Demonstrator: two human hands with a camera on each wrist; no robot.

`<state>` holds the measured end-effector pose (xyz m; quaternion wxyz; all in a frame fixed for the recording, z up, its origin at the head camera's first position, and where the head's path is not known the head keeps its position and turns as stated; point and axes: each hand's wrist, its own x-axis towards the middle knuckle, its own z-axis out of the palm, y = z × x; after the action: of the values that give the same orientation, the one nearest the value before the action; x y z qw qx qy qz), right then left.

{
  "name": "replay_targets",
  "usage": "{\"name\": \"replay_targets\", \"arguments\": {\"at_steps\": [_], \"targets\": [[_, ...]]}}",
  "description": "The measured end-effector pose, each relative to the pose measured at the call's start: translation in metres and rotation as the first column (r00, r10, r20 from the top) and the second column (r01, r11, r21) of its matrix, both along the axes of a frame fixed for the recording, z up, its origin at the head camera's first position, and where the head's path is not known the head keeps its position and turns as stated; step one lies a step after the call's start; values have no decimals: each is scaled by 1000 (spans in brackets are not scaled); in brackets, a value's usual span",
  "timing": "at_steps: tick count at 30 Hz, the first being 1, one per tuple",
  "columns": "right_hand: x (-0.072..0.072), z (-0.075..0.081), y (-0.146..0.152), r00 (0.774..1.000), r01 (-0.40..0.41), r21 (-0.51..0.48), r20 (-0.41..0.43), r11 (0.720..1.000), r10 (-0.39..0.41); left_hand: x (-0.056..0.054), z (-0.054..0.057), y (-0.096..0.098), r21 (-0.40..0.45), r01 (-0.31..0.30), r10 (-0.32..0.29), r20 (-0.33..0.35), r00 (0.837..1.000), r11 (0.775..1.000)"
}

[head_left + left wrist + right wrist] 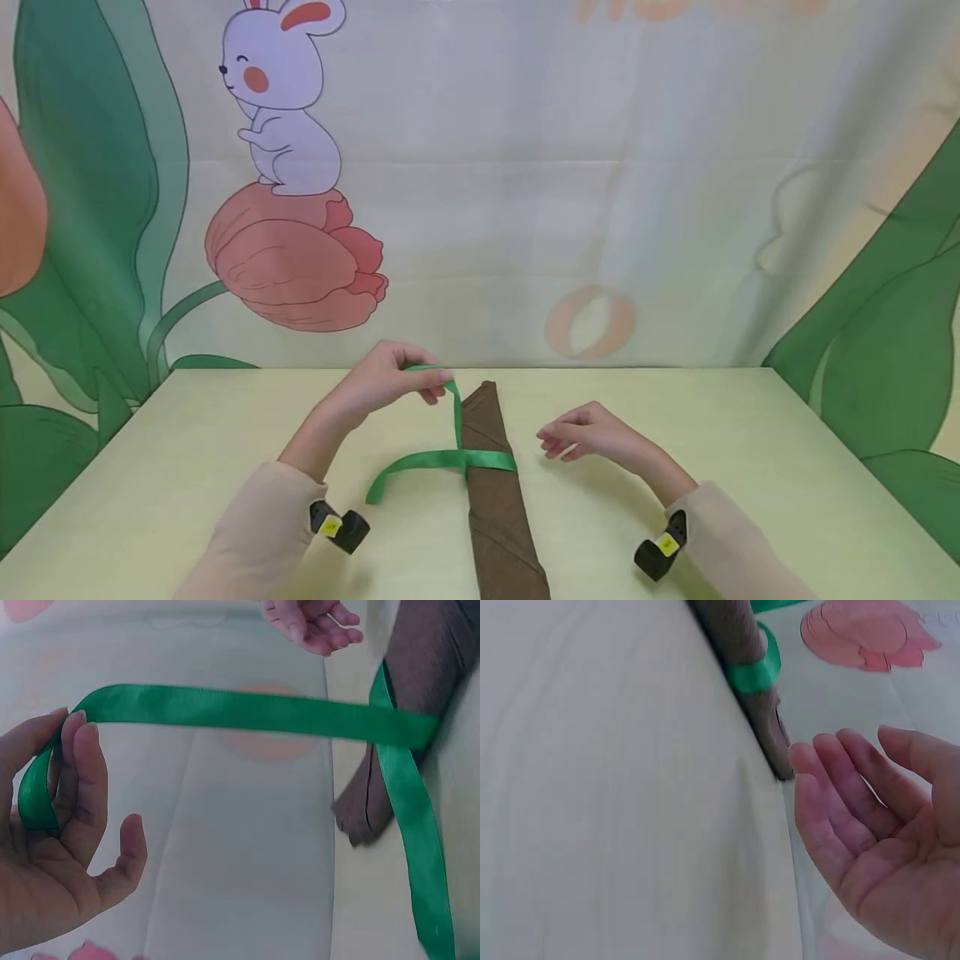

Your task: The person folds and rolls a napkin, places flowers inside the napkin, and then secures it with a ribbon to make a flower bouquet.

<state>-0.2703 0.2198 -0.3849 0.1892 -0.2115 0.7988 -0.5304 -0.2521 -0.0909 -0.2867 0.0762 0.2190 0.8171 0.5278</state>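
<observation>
A long brown rolled cloth (pixel 491 508) lies on the table, its narrow tip toward the back edge. Round it runs a green ribbon (pixel 491 460), crossed over itself at the cloth's left side. One ribbon tail lies out to the left and curls toward the front. My left hand (pixel 401 375) pinches the other tail between thumb and fingers, holding it raised and taut; in the left wrist view a bit of ribbon (pixel 36 796) loops inside the palm. To the right of the cloth, my right hand (pixel 581 432) hovers with loosely bent fingers and nothing in them.
The pale yellow table (pixel 750 433) ends at a hanging backdrop curtain (pixel 480 208) printed with a rabbit, tulips and leaves. Each sleeve carries a small black wrist camera (pixel 348 530).
</observation>
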Motion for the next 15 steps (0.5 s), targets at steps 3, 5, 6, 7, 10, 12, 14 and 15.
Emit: {"name": "replay_targets", "arguments": {"at_steps": [3,5,6,7,10,12,14,15], "targets": [[5,-3,22,1000,16,-2,16,1000,-16,-7,1,22,33,11,-12,31,999,999],[8,-5,34,1000,21,-2,23,1000,-21,-11,1,36,51,11,-14,49,999,999],[10,-6,40,999,25,1,25,1000,-25,-14,0,43,52,11,-14,54,998,999],[11,-6,45,999,31,4,28,1000,-31,-16,-2,51,54,9,-13,63,998,998],[16,-8,58,999,43,7,32,999,-44,-24,-8,72,56,1,-6,89,996,998],[18,-9,65,998,52,0,37,999,-52,-29,-14,85,45,1,-5,99,995,999],[21,-9,72,998,53,-8,35,999,-53,-32,-19,98,22,4,-7,105,994,1000],[21,-9,75,998,56,-10,36,998,-56,-33,-22,104,5,11,-11,102,995,1000]]}}
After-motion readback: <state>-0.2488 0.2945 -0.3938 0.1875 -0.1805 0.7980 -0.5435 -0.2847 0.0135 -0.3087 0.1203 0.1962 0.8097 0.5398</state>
